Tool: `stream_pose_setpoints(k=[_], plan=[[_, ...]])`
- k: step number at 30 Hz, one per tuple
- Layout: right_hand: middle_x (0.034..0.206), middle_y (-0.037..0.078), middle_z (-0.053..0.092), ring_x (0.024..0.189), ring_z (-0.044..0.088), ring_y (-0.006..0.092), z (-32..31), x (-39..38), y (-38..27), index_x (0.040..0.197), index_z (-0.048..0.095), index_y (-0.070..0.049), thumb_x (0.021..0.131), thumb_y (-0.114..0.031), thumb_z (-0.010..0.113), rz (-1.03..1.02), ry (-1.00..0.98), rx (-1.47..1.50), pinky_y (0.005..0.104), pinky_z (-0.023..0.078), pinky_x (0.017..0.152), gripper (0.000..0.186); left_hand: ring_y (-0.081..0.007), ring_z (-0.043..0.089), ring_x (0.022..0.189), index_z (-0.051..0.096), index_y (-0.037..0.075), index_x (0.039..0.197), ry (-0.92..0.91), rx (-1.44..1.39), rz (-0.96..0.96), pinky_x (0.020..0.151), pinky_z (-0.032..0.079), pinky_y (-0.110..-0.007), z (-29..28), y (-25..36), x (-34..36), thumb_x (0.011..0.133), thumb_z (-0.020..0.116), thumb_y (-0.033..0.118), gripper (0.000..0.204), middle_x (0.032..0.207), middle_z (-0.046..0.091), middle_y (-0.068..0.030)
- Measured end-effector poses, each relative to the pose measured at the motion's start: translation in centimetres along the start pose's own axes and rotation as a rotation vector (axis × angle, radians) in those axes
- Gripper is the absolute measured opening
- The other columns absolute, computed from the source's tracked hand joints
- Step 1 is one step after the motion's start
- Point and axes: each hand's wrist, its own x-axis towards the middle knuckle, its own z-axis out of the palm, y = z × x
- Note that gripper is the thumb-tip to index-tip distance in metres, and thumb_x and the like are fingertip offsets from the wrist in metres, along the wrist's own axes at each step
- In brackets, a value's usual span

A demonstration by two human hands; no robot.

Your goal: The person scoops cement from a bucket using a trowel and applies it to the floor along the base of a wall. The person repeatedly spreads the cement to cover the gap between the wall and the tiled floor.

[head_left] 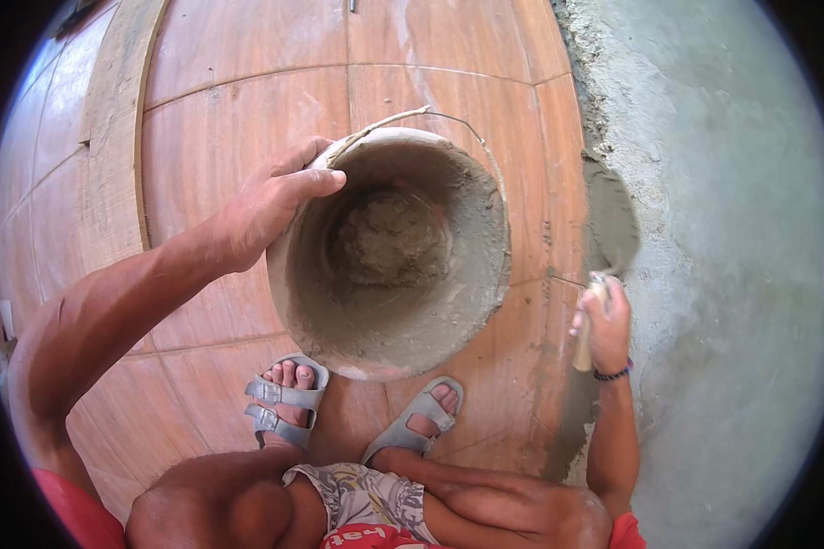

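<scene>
My left hand is closed over the left rim of a mortar-smeared bucket, thumb inside. The bucket is tilted so its mouth faces me, and grey mortar lies at its bottom. A thin wire handle arches over the far rim. To the right, my right hand is wrapped round the wooden handle of a trowel. Just beyond that hand is a dark grey, rounded patch at the tile edge; whether it is the trowel's blade or wet mortar I cannot tell.
Wood-look tiles cover the floor under the bucket. Along their right side runs a rough mortar edge, then a grey concrete surface. A wooden plank lies at the left. My sandalled feet are close below the bucket.
</scene>
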Motion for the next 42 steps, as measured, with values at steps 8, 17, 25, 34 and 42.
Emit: stream_pose_setpoints(k=[8, 17, 25, 34, 42], plan=[[0.074, 0.005, 0.058, 0.048, 0.057, 0.0113, 2.3, 7.4, 0.1, 0.104, 0.057, -0.001, 0.093, -0.014, 0.06, 0.083, -0.017, -0.197, 0.0267, 0.047, 0.04, 0.017, -0.0181, 0.053, 0.114, 0.052, 0.002, 0.128, -0.001, -0.049, -0.004, 0.1, 0.041, -0.033, 0.2, 0.1, 0.0, 0.094, 0.056, 0.028, 0.043, 0.118, 0.058, -0.011], [0.076, 0.004, 0.059, 0.053, 0.057, 0.0102, -1.3, 6.6, -3.3, 0.112, 0.056, 0.001, 0.095, -0.025, 0.064, 0.039, 0.041, -0.018, 0.0248, 0.047, 0.042, 0.033, -0.0204, 0.052, 0.118, 0.05, 0.003, 0.134, 0.001, -0.045, -0.027, 0.103, 0.04, -0.035, 0.0, 0.4, -0.5, 0.095, 0.055, 0.029, 0.047, 0.121, 0.057, -0.0126], [0.077, 0.005, 0.059, 0.054, 0.057, 0.0101, -2.8, 4.1, -4.5, 0.108, 0.056, -0.002, 0.096, -0.022, 0.062, 0.055, 0.067, 0.006, 0.0244, 0.048, 0.043, 0.024, -0.0221, 0.052, 0.119, 0.05, 0.002, 0.134, 0.013, 0.02, -0.034, 0.103, 0.04, -0.036, -0.4, 0.0, -0.3, 0.095, 0.055, 0.029, 0.049, 0.122, 0.057, -0.0139], [0.076, 0.003, 0.056, 0.054, 0.055, 0.0081, -1.9, -0.2, -2.5, 0.109, 0.053, -0.001, 0.097, -0.014, 0.056, -0.015, 0.105, -0.094, 0.0225, 0.045, 0.044, 0.018, -0.0209, 0.052, 0.118, 0.051, 0.003, 0.134, -0.051, -0.039, -0.005, 0.103, 0.039, -0.036, 0.1, -0.5, 1.1, 0.095, 0.055, 0.03, 0.048, 0.121, 0.057, -0.0121], [0.073, 0.003, 0.057, 0.051, 0.055, 0.0098, 0.3, 2.2, 3.0, 0.113, 0.055, -0.001, 0.096, -0.017, 0.06, 0.146, -0.001, -0.064, 0.024, 0.046, 0.041, 0.023, -0.0206, 0.052, 0.117, 0.052, 0.003, 0.131, 0.066, 0.029, -0.022, 0.103, 0.039, -0.036, -1.2, 0.6, -2.2, 0.094, 0.055, 0.031, 0.046, 0.12, 0.058, -0.0123]])
